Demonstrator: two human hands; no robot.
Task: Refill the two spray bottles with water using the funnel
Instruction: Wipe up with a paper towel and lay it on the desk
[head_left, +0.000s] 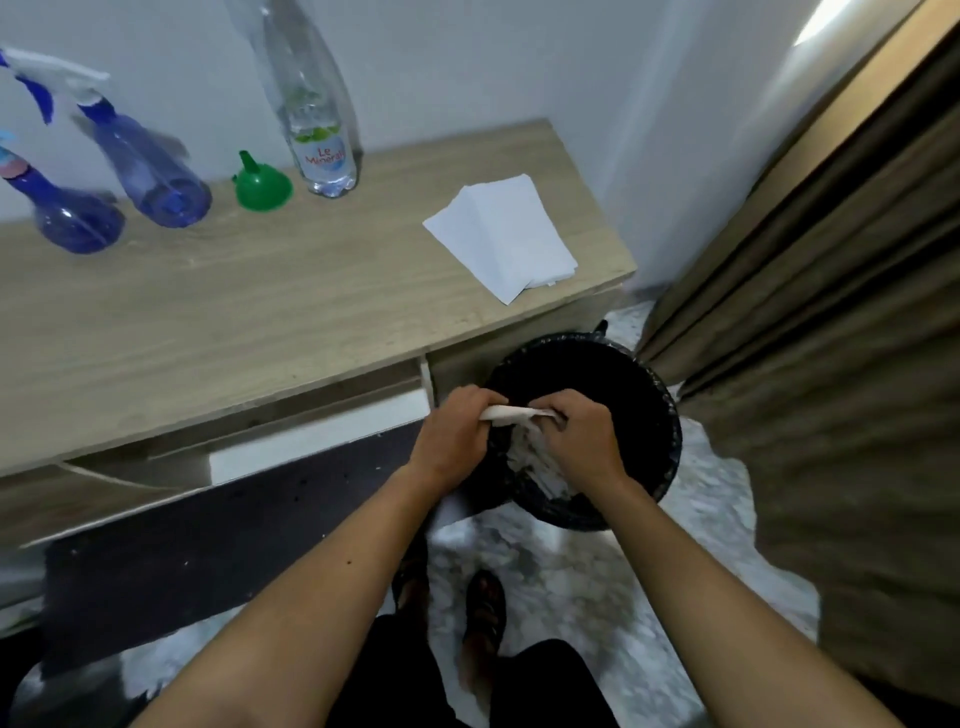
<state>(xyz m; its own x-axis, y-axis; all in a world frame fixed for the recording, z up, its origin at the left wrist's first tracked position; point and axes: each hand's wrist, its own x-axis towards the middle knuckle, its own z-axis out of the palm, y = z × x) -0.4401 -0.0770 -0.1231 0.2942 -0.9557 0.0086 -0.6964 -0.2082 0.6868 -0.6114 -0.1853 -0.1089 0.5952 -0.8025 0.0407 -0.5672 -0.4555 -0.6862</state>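
Left hand (453, 437) & right hand (581, 437) both grip a twisted white tissue (511, 414) over the black bin (660, 415) at 5 o'clock — spray bottles (150, 171), green funnel (261, 184), water bottle (317, 130) on desk (234, 312), 10–11 o'clock.

Cut off by the left picture edge: trigger head of the left spray bottle (72, 215) at the desk's (260, 312) back left. Water bottle (317, 119) top lost past the upper edge. Fingertips of both hands (457, 431) (576, 436) buried in the tissue (514, 414). Bin (660, 415) contents unreadable.
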